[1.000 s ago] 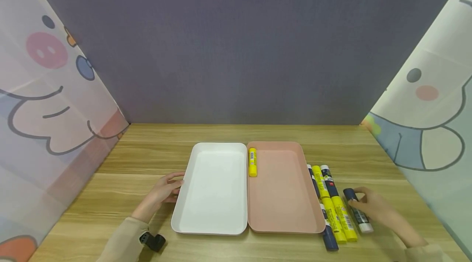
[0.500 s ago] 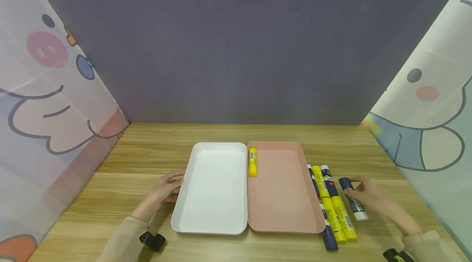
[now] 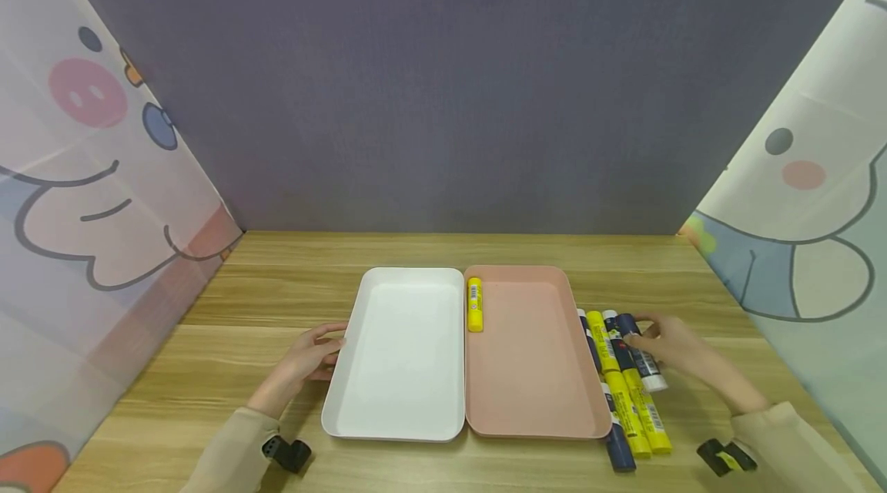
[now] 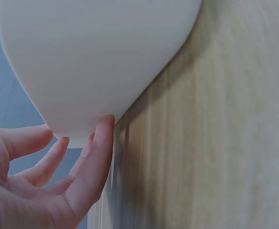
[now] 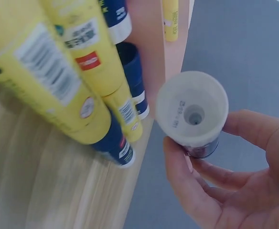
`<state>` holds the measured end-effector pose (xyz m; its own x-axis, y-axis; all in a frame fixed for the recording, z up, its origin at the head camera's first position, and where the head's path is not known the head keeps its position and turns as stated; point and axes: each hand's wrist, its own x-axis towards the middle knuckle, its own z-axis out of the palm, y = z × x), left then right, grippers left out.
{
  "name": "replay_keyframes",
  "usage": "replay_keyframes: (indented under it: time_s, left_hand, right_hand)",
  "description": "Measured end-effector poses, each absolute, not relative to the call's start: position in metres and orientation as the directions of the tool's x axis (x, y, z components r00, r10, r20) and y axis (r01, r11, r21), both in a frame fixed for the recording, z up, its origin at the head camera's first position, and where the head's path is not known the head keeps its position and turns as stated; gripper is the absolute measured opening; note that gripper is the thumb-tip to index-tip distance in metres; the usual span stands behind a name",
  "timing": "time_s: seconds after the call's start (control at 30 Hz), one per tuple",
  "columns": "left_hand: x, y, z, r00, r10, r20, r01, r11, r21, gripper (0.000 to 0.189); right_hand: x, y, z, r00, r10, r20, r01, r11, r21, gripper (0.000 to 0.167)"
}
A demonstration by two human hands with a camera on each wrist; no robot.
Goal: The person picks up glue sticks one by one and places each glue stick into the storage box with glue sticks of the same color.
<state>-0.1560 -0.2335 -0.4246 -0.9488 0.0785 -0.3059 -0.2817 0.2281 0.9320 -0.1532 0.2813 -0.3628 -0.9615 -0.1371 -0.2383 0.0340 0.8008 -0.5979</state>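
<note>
Grey wall point(image 3: 443, 92) behind wood-grain table point(image 3: 298, 285)

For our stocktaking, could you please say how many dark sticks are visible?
4 dark sticks: one in the right hand, two beside the pink tray, one right of a yellow stick.

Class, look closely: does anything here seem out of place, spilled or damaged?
No spill or damage shows. One mild oddity: a yellow glue stick lies alone in the pink tray, while the other glue sticks lie outside it, to its right, and the right hand holds a navy glue stick.
</note>
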Motion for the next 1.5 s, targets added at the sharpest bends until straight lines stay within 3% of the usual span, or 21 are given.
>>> replay_keyframes:
  time_s: [0.7, 1.5]
  left_hand:
    - [-0.157, -0.234, -0.426, -0.948, 0.071, -0.311, -0.289, 0.220, 0.932, 0.046]
    - [-0.156, -0.233, -0.425, -0.946, 0.070, -0.316, -0.294, 0.224, 0.929, 0.044]
  right_hand:
    - [-0.183, 0.240, -0.352, -0.946, -0.247, -0.212, -0.047, 0.749, -0.661, 0.062]
    - [-0.218, 0.165, -0.350, -0.917, -0.309, -0.251, -0.013, 0.653, -0.757, 0.053]
